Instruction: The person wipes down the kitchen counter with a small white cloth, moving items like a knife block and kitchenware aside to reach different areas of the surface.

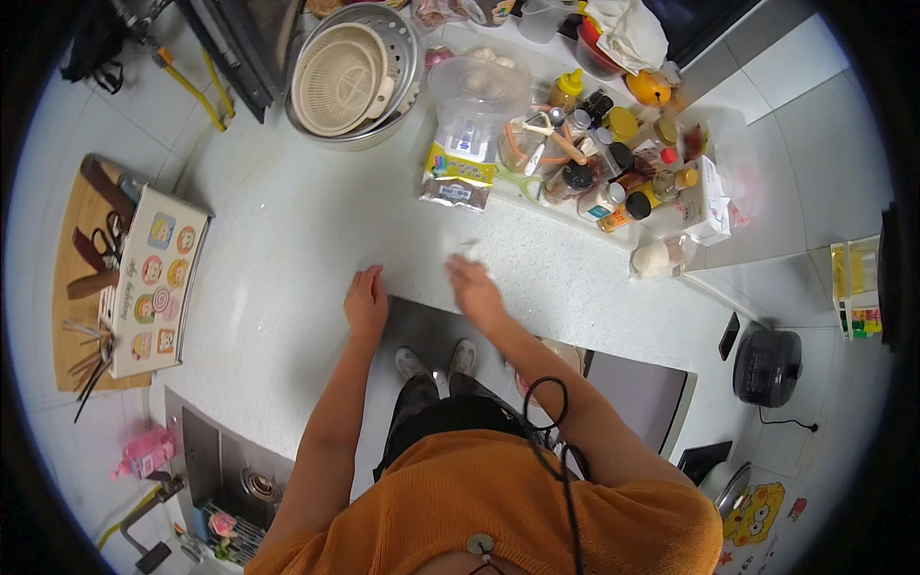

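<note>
My left hand [366,303] is at the front edge of the white countertop [278,278], its fingers curled in with nothing visible in them. Across from it, my right hand [473,289] hovers over the same edge, smeared by motion. A small whitish blur [468,249] shows just beyond its fingertips; I cannot make out what it is or whether the hand holds it. Nearest ahead of the right hand lies a yellow and brown packet [458,178], beside a clear plastic container [479,86].
Bottles and jars [613,158] crowd the back right. A beige colander [340,79] sits in a metal steamer pot [407,96] at the back. To the left stand a knife holder [153,283] and a sink [206,441]. A black pot [767,367] is at far right.
</note>
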The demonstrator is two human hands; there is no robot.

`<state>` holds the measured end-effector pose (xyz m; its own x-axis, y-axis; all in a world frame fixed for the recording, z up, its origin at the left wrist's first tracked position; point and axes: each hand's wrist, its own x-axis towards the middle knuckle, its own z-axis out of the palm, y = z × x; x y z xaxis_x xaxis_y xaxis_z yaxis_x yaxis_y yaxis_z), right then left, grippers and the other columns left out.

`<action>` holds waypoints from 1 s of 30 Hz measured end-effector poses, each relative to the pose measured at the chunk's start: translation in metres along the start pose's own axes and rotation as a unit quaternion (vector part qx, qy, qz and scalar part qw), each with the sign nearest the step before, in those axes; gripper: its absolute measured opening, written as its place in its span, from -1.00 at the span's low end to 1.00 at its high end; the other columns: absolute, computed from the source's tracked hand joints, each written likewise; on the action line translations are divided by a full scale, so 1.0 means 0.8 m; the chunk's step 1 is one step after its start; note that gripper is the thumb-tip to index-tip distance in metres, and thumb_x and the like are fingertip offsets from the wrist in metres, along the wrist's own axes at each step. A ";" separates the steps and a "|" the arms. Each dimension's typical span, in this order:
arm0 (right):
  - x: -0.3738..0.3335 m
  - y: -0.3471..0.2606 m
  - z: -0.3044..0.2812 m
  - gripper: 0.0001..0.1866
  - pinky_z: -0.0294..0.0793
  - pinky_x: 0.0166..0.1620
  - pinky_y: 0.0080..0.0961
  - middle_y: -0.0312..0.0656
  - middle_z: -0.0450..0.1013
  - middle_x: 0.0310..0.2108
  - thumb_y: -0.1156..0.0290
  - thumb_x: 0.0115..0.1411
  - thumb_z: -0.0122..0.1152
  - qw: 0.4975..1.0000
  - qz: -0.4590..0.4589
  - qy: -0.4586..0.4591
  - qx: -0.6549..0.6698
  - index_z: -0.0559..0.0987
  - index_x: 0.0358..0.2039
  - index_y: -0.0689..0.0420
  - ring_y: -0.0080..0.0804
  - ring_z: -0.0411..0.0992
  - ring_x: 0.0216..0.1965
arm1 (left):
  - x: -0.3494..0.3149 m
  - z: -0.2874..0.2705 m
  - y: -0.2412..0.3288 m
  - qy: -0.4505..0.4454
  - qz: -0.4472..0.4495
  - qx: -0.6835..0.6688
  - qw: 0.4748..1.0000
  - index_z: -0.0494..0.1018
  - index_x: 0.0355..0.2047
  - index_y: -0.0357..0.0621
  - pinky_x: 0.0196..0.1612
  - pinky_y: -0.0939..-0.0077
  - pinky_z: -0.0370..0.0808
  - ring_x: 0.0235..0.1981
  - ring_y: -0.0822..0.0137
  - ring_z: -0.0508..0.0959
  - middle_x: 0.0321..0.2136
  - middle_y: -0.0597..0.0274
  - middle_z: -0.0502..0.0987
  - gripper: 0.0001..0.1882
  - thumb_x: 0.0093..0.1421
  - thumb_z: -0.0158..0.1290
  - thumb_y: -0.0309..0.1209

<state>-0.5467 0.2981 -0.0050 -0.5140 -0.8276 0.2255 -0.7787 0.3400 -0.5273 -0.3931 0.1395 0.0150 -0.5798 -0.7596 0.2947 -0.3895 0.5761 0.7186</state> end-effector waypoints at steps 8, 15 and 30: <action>0.102 0.004 0.000 -0.59 0.44 -0.12 -0.44 -0.32 0.34 0.02 0.50 0.07 -0.05 0.991 0.025 -0.060 -0.117 0.43 -0.01 0.13 -0.30 0.34 -0.10 | 0.001 0.013 -0.005 -0.021 0.023 0.046 0.998 0.46 -0.31 -0.12 -0.41 0.31 0.42 -0.45 0.10 0.47 -0.44 0.11 0.45 -0.86 0.14 -0.08 -0.50; 0.102 0.040 -0.015 -0.56 0.46 -0.22 -0.48 -0.27 0.41 -0.10 0.51 0.05 -0.05 0.982 0.036 -0.053 -0.179 0.41 0.01 0.16 -0.33 0.33 -0.16 | -0.002 0.011 -0.007 -0.019 0.043 0.077 0.996 0.46 -0.33 -0.13 -0.41 0.33 0.43 -0.46 0.10 0.46 -0.43 0.11 0.46 -0.86 0.15 -0.09 -0.50; -0.061 0.202 -0.154 -0.57 0.45 -0.17 -0.37 -0.16 0.41 -0.02 0.58 0.02 -0.03 0.941 0.194 0.130 -0.244 0.45 -0.03 0.15 -0.11 0.36 -0.26 | -0.002 0.014 -0.011 -0.012 0.084 0.128 0.988 0.46 -0.32 -0.19 -0.34 0.36 0.43 -0.40 0.13 0.47 -0.42 0.12 0.45 -0.87 0.17 -0.08 -0.47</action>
<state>-0.6921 0.4486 -0.0002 -0.8148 -0.4830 0.3206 -0.5543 0.8111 -0.1866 -0.3968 0.1390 0.0012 -0.6666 -0.6417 0.3793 -0.4533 0.7529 0.4771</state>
